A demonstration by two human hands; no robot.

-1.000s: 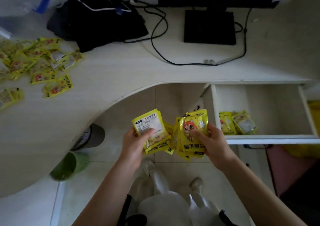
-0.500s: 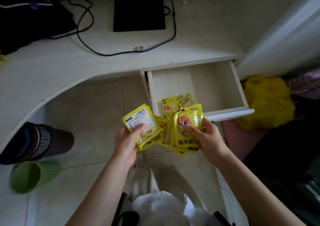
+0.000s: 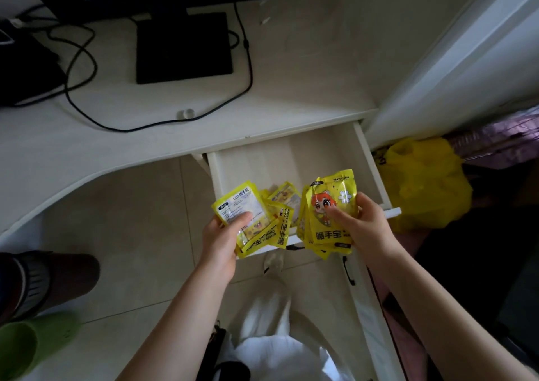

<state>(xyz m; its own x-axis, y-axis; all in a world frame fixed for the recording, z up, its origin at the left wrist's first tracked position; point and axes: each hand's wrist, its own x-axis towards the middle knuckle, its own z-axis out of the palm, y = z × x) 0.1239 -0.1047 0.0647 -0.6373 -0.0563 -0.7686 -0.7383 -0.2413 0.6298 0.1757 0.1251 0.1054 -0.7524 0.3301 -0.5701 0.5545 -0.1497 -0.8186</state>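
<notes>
- The left stack (image 3: 256, 223) of yellow packets, fanned out, is gripped by the left hand (image 3: 223, 236). The thumb is pressed on the top packet's white label and the fingers are curled underneath.
- The right stack (image 3: 326, 226) is held by the right hand (image 3: 366, 226). Its top packet, printed with a red-haired cartoon figure, is pinched between thumb and fingers.
- Both stacks are held above the front edge of the open drawer (image 3: 291, 159), side by side, with a narrow gap between them.
- Loose packets (image 3: 284, 195) are seen between the stacks, apparently lying in the drawer and partly hidden.
- The drawer is pulled out from under the white desk (image 3: 116, 147).
- A black stand (image 3: 183, 48) and a looping cable (image 3: 125, 130) are set on the desk.
- A yellow bag (image 3: 423, 188) is seen just right of the drawer.
- A green cup (image 3: 29, 348) is seen lying at the lower left.
</notes>
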